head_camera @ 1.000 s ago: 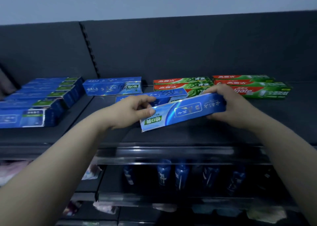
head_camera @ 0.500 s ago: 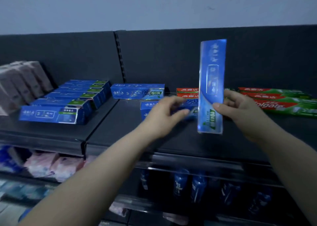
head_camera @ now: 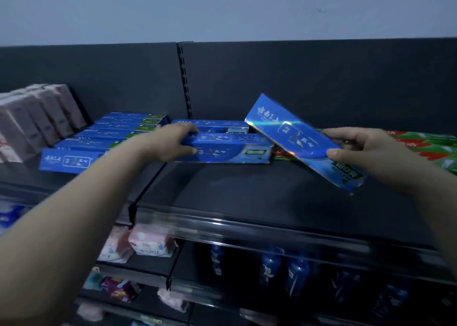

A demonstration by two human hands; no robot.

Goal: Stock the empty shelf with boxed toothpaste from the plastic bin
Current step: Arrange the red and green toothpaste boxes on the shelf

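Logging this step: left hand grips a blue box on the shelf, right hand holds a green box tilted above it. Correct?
No: the head view shows the right hand holding a blue tilted box, not green. The left hand grips its flat box on the shelf.

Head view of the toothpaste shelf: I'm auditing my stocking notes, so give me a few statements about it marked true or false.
1. The right hand holds a tilted blue toothpaste box above the shelf. True.
2. The left hand is empty. False: it grips a level blue toothpaste box lying on the shelf.
3. Red-and-green toothpaste boxes lie at the shelf's right end. True.
4. The pinkish packs stand at the right end. False: they stand at the far left.
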